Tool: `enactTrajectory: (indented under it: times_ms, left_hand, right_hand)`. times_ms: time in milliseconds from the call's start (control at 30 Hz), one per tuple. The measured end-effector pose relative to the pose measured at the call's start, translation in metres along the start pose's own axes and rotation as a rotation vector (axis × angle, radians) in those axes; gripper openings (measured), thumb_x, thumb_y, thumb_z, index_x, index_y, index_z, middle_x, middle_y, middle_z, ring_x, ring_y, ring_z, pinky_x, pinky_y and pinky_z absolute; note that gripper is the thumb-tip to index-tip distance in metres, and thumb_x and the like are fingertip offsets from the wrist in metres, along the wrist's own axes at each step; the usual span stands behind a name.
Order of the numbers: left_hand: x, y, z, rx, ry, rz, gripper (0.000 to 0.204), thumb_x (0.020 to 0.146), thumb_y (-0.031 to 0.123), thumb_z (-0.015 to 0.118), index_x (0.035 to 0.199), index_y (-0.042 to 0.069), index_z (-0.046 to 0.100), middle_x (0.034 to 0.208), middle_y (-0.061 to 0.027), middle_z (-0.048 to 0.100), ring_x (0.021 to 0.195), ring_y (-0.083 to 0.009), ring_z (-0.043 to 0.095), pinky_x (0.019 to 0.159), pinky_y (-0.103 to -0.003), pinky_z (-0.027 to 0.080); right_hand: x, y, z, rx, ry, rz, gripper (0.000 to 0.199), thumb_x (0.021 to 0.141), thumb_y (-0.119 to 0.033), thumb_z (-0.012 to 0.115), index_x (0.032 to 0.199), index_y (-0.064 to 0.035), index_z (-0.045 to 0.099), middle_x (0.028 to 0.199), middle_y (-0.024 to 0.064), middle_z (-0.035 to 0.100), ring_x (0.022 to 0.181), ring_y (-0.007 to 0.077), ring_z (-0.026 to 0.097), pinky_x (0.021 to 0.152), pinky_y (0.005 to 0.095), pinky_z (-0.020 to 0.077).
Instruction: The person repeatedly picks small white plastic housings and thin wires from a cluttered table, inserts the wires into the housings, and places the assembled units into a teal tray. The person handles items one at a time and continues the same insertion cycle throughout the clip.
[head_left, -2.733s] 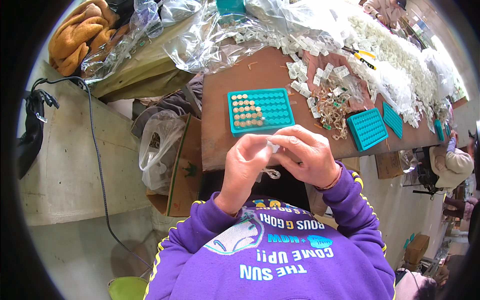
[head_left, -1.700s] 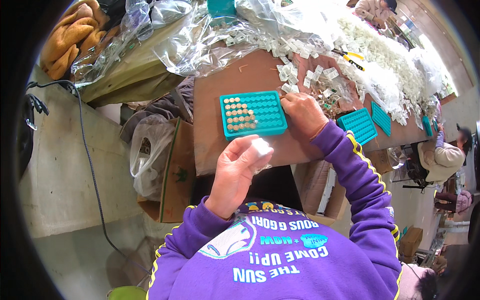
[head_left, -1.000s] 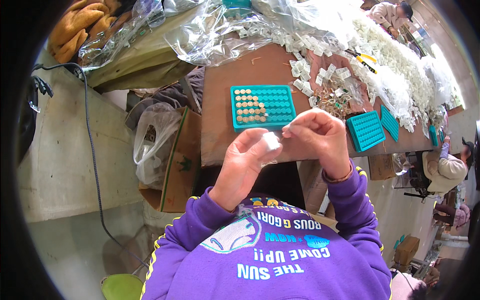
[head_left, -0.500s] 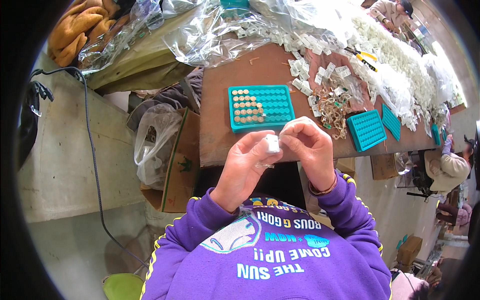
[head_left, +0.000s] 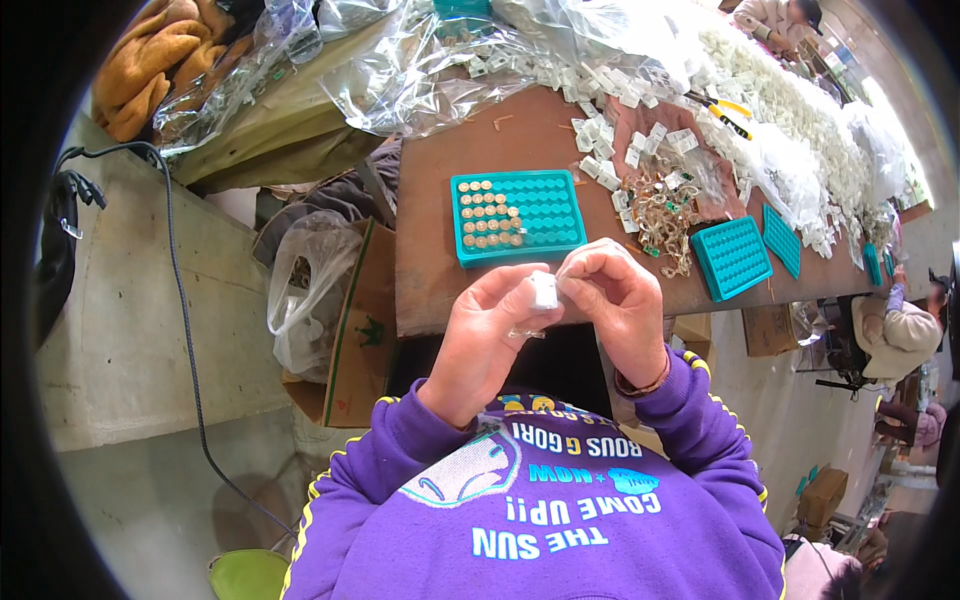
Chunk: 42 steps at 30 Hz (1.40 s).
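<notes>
My left hand (head_left: 487,335) is closed on a small white plastic piece (head_left: 543,290), pinched between thumb and fingers. A thin clear bit (head_left: 527,332) sticks out below its fingers. My right hand (head_left: 617,300) is closed in a pinch against the right side of the white piece; whatever lies between its fingertips is too small to name. Just beyond both hands lies a teal tray (head_left: 548,213). Small round tan discs (head_left: 489,226) fill rows on the tray's left part, and its right hollows show bare.
Right of the tray lie a heap of thin wire-like pieces (head_left: 668,228), an upright-tilted teal tray (head_left: 732,258), and yellow-handled pliers (head_left: 722,112). White plastic pieces (head_left: 690,90) pile up behind. A cardboard box (head_left: 362,320) with a plastic bag (head_left: 310,285) stands left. Other people work at far right.
Both hands keep nearly the same pose around the white piece. The whole view has shifted very slightly; nothing is let go or newly taken.
</notes>
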<state>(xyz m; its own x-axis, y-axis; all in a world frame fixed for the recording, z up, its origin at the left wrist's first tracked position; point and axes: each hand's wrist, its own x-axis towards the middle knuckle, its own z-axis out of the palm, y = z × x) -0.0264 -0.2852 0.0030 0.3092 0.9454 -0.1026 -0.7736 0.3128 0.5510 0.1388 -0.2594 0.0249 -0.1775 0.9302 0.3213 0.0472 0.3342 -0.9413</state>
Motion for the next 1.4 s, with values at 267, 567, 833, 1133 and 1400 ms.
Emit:
enactTrajectory:
  times_ms: [267,567,833,1133,1400]
  left_hand:
    - [-0.003,-0.001,0.009,0.096,0.053,0.031,0.029,0.098,0.017,0.059,0.119,-0.003,0.058,0.105,-0.0107,0.065,0.092,-0.0182,0.065,0.083,-0.031,0.054]
    - [-0.003,-0.001,0.009,0.136,0.045,0.014,0.029,0.098,0.018,0.059,0.117,-0.003,0.059,0.103,-0.0105,0.066,0.09,-0.017,0.065,0.081,-0.03,0.053]
    - [-0.002,0.001,0.009,0.154,0.055,-0.017,0.028,0.097,0.016,0.059,0.117,-0.003,0.06,0.101,-0.0101,0.066,0.088,-0.0168,0.066,0.079,-0.029,0.054]
    - [-0.003,0.003,0.01,0.154,0.044,-0.04,0.027,0.098,0.017,0.059,0.116,-0.003,0.06,0.101,-0.0099,0.066,0.087,-0.0162,0.066,0.079,-0.028,0.054]
    - [-0.004,0.001,0.01,0.16,0.052,-0.027,0.027,0.098,0.018,0.058,0.116,-0.003,0.06,0.102,-0.0091,0.067,0.088,-0.015,0.066,0.08,-0.029,0.055]
  right_hand:
    - [-0.005,-0.002,0.003,-0.103,0.034,-0.094,0.007,0.081,0.005,0.066,0.087,0.0024,0.062,0.087,0.0079,0.061,0.079,0.0149,0.06,0.072,0.0266,0.0493]
    - [-0.009,0.0,0.002,-0.053,0.01,-0.071,0.008,0.08,0.006,0.067,0.085,0.0014,0.063,0.089,0.0086,0.062,0.081,0.0159,0.06,0.072,0.0271,0.0499]
    - [-0.005,-0.006,-0.006,-0.104,-0.022,-0.041,0.006,0.081,0.004,0.066,0.084,0.0014,0.061,0.087,0.0091,0.063,0.078,0.0176,0.062,0.067,0.0276,0.05]
    - [-0.001,-0.019,-0.005,-0.48,-0.069,-0.346,0.01,0.08,0.006,0.063,0.087,-0.0003,0.059,0.083,0.0121,0.061,0.07,0.0266,0.062,0.06,0.0327,0.051]
    - [-0.006,-0.017,-0.001,-0.502,-0.059,-0.355,0.01,0.081,0.006,0.064,0.087,-0.0002,0.059,0.085,0.0125,0.06,0.068,0.0277,0.062,0.059,0.033,0.0508]
